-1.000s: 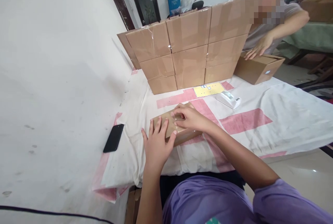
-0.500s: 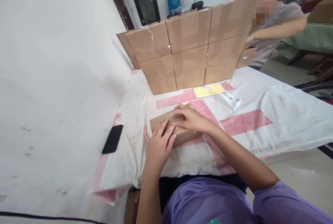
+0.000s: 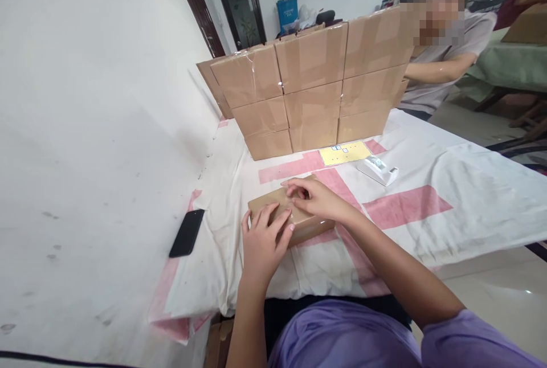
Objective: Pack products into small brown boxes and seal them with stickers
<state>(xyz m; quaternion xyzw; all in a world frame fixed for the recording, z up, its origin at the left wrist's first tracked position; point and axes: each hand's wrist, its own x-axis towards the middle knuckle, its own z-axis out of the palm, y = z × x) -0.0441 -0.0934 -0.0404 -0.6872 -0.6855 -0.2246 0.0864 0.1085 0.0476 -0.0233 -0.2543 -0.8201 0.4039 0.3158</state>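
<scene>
A small closed cardboard box (image 3: 266,199) lies on the table in front of me. My left hand (image 3: 265,238) rests on its near left part, fingers spread across the top and the near edge. Over the top of the box, my right hand (image 3: 314,197) has its fingers curled and its thumb and index finger pinched. A faint, shiny bit by those fingertips looks like a piece of clear tape (image 3: 289,204), partly hidden by the hand. Beyond the box, to the right, stands a white tape dispenser (image 3: 379,171).
A wall of taped cardboard boxes (image 3: 314,97) stands across the back of the table. Before it lies a yellow card (image 3: 344,154). A black phone (image 3: 187,233) is at the left, near the white wall. Behind the boxes, at the right, a person (image 3: 444,66) reaches leftward.
My view has shifted slightly. Both hands stay on the box, and my right hand's fingers have curled in a little more. The other person's forearm is lower.
</scene>
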